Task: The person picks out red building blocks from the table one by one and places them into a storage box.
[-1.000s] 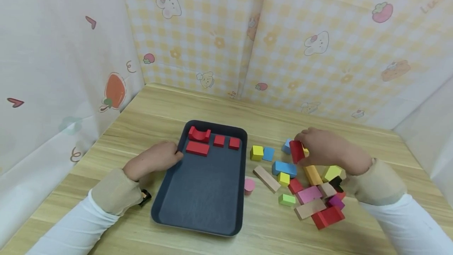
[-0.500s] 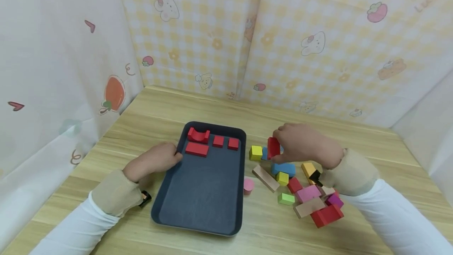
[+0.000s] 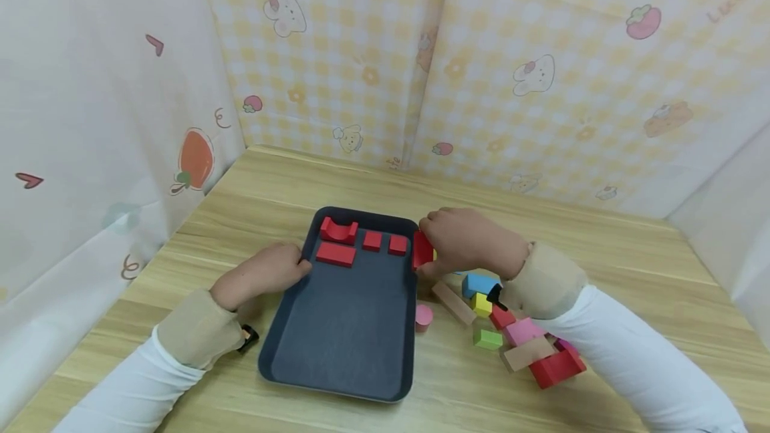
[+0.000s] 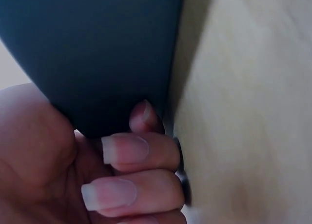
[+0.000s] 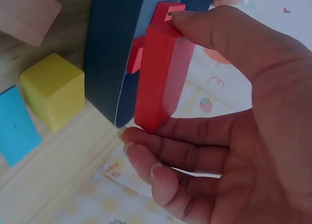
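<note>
A dark grey tray (image 3: 343,339) lies on the wooden table, and my left hand (image 3: 261,271) grips its left rim. In the left wrist view, curled fingers (image 4: 141,194) lie against the tray's outer wall. Between thumb and fingertips my right hand (image 3: 472,240) pinches a long red block (image 5: 163,77), held over the tray's right rim near its far corner. Inside the tray, at the far end, lie a red block with a curved notch (image 3: 339,230), a flat red rectangular block (image 3: 335,254) and two small red blocks, one of them the right-hand square block (image 3: 398,244).
Right of the tray several mixed blocks lie loose, among them a blue block (image 3: 481,285), a plain wood plank (image 3: 454,303), a pink cylinder (image 3: 424,317) and a notched red block (image 3: 558,367). A yellow cube (image 5: 52,90) sits just outside the tray. A patterned curtain (image 3: 337,72) hangs behind the table.
My right hand has carried the red block leftward from over the loose blocks to the tray's right rim. The left hand and tray have stayed in place.
</note>
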`<state>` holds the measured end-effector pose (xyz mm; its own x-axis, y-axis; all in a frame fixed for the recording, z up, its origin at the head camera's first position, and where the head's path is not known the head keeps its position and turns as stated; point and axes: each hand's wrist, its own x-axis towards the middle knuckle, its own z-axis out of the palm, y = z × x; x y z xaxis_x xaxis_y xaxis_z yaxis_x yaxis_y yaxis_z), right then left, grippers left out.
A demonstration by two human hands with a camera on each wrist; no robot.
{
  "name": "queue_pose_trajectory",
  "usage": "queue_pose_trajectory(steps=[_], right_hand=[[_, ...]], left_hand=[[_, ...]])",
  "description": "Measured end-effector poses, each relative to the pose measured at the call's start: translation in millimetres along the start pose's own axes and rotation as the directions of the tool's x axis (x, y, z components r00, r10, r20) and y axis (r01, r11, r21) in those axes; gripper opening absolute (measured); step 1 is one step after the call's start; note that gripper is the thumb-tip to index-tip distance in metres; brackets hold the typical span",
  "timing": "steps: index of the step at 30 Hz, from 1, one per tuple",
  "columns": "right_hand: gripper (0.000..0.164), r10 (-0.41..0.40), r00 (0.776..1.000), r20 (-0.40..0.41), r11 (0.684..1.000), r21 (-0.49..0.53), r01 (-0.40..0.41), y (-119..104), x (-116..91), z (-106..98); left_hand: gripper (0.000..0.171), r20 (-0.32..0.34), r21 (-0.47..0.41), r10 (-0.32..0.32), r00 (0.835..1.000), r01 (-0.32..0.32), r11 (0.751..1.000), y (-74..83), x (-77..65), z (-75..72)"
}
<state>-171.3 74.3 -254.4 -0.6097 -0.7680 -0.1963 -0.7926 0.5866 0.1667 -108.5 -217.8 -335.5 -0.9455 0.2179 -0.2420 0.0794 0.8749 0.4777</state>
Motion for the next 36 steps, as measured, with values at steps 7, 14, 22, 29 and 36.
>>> queue_pose_trajectory(steps=[7, 14, 22, 29, 36], right_hand=[[0.058, -0.011, 0.999, 0.032, 0.999, 0.031, 0.01, -11, 14, -1], [0.054, -0.055, 0.998, 0.029, 0.995, 0.088, 0.052, -24, 25, 3], [0.052, -0.08, 0.997, -0.022, 0.991, 0.109, 0.082, -35, 38, 7], [0.046, -0.108, 0.994, 0.014, 0.99, 0.093, 0.107, -47, 45, 9], [0.04, -0.11, 0.992, 0.058, 0.987, 0.125, 0.102, -58, 49, 12]], left_hand=[[0.035, 0.005, 0.009, -0.012, 1.0, 0.012, 1.0, -0.5, 2.0, -0.3], [0.036, 0.002, 0.014, 0.003, 1.0, -0.003, 1.0, 0.3, 1.4, -0.8], [0.036, 0.0, 0.004, 0.001, 1.0, -0.001, 1.0, 0.8, 0.5, -1.3], [0.035, -0.003, -0.005, 0.01, 1.0, -0.01, 1.0, 0.7, -1.0, -0.7], [0.035, -0.005, -0.002, 0.003, 1.0, -0.003, 1.0, 1.1, -1.6, -0.8]])
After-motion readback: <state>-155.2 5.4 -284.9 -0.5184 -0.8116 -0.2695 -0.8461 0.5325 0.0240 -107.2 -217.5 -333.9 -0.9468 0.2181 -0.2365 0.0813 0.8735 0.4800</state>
